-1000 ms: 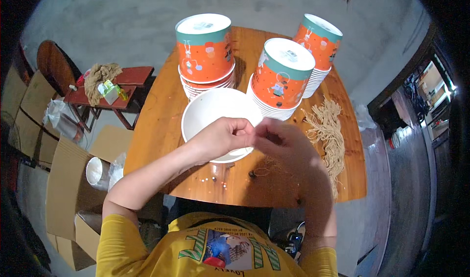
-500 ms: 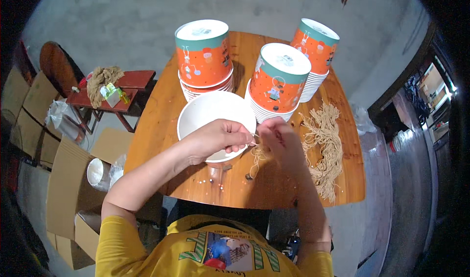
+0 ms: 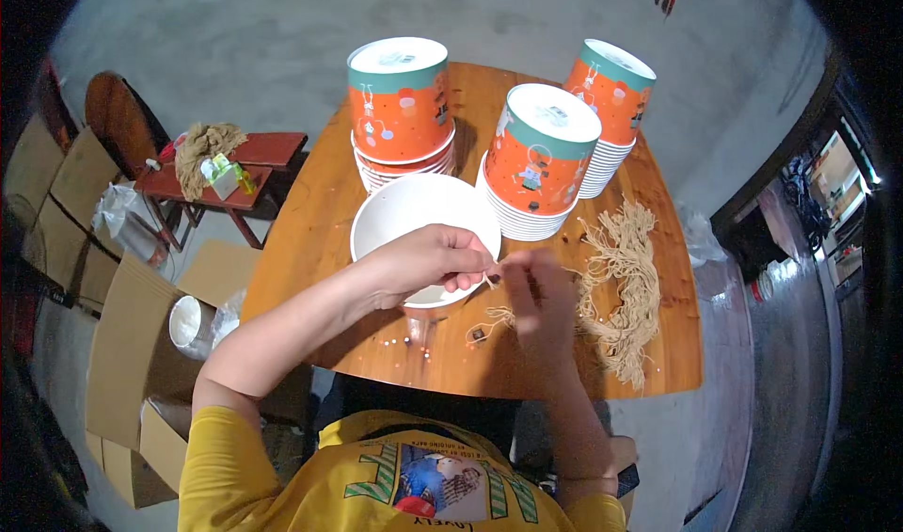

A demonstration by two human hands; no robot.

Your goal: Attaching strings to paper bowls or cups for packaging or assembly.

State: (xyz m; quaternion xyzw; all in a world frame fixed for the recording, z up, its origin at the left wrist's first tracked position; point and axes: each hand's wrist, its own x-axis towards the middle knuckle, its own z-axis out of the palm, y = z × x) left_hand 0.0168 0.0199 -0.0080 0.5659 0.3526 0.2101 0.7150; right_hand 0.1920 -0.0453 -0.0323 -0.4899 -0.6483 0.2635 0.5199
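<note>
looking down, we see our left hand over the white bowl, with its fingers pinched tight on a thin tan string. our right hand is just beside it, and its grip is pinched narrow on the same string too. the two hands almost touch at the fingertips, right at the near rim of the bowl. the string hangs down from the fingers and curls on the worktop between our hands and the near edge, with a small dark bit at its end. the white bowl sits in the middle of the round wooden worktop, open side up. to the right of our right hand lies a big loose pile of tan strings, near the hand but not touching it. behind the bowl stand three stacks of orange paper bowls, each turned upside down with a teal band near the top. one stack is at the back left, one is just beside the white bowl on the right, and one is at the far right. off the worktop to the left is a small red stool with a rag on it, and brown cardboard boxes sit on the floor.
</note>
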